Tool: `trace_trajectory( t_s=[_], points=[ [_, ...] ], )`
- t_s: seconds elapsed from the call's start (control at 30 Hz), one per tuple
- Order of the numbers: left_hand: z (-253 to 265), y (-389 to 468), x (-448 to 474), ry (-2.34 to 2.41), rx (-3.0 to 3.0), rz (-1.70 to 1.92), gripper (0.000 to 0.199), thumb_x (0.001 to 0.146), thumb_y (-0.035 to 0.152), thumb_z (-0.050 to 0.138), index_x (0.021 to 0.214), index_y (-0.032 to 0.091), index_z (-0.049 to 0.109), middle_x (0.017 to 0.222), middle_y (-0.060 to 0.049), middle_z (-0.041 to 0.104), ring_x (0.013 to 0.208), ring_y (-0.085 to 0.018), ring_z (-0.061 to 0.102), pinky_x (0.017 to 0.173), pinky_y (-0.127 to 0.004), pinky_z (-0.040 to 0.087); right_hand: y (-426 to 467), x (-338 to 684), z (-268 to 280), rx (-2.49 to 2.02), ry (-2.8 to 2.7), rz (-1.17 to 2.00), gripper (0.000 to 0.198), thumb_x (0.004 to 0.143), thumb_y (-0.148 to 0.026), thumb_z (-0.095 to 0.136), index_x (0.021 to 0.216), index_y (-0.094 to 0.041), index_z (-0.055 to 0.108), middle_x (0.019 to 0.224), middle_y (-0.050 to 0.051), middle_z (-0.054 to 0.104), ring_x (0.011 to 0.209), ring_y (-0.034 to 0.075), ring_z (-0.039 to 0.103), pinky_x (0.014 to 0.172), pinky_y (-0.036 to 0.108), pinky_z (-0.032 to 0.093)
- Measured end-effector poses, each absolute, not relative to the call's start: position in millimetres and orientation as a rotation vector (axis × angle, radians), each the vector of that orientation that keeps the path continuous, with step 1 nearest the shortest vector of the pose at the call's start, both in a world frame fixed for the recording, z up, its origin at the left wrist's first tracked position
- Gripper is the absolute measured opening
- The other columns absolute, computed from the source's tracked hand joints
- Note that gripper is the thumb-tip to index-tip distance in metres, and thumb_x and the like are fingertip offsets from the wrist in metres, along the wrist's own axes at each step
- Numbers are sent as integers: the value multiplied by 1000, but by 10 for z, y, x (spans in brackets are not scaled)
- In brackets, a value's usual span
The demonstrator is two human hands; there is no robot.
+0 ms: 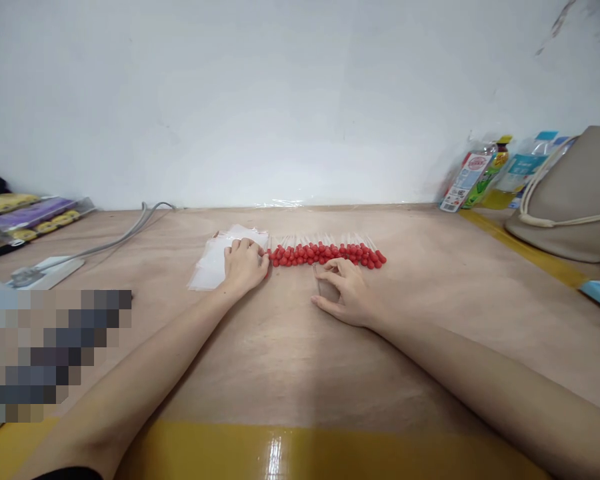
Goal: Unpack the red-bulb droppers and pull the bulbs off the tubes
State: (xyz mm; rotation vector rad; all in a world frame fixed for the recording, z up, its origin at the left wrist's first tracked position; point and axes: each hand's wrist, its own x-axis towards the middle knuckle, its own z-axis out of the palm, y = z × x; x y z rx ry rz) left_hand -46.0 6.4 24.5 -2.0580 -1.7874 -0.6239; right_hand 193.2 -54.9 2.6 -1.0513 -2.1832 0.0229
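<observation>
A row of red-tipped white sticks (325, 253) lies across the middle of the table, the red bulb-like ends facing me. To its left is a loose stack of thin whitish sheets or bags (210, 263). My left hand (245, 267) rests on the right part of this stack, fingers bent and slightly apart, the thumb side beside the leftmost red tips. Just in front of the row is my right hand (347, 293), its thumb and forefinger apart. A small thin mark or object shows by the right forefinger's tip, too small to name.
On the left are a grey cable with a plug on a white power strip (63, 272) and colourful packages (35, 217). Bottles and a carton (467, 181) stand at the back right beside a beige bag (570, 187). Yellow tape (220, 450) edges the table; a white wall rises behind.
</observation>
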Motion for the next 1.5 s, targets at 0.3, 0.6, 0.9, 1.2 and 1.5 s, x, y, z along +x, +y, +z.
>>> trace_trajectory(
  t_s=[0.3,0.6,0.9,1.2,1.5],
  points=[
    [344,106,-547,-2067,-2022,-1050,23,76,36,49,73,18,63,84,-8,63,86,-26,54,74,-40,41,-585,1918,79,-1058,-2147,25,35,74,-44,59,98,-19,61,105,10,52,96,23,48,82,40,38],
    [575,-260,-467,-1579,-2197,-1297,16,78,30,48,74,18,59,82,-3,64,84,-17,57,81,-32,42,-531,2017,57,-1020,-2010,-233,59,76,-44,55,126,-17,42,122,13,49,112,26,44,93,41,35],
    [143,-530,-276,-1010,-2873,-1089,12,85,22,44,87,18,55,88,-5,65,84,-15,60,77,-30,46,-517,2099,105,-903,-2291,-357,51,80,-41,53,126,-23,46,135,9,42,127,27,33,104,51,24],
    [139,-531,-288,-983,-2903,-1173,13,85,20,45,92,18,56,92,-6,65,89,-15,61,80,-29,48,-466,2097,51,-809,-2350,-228,24,86,-30,48,105,-25,62,114,2,61,123,20,41,106,48,26],
    [151,-465,-27,-902,-2793,-1035,25,80,33,57,100,20,61,109,-7,62,115,-22,48,97,-42,38,-480,2024,-3,-753,-2284,-229,23,84,-23,51,102,-23,64,104,2,66,115,19,49,104,46,32]
  ],
)
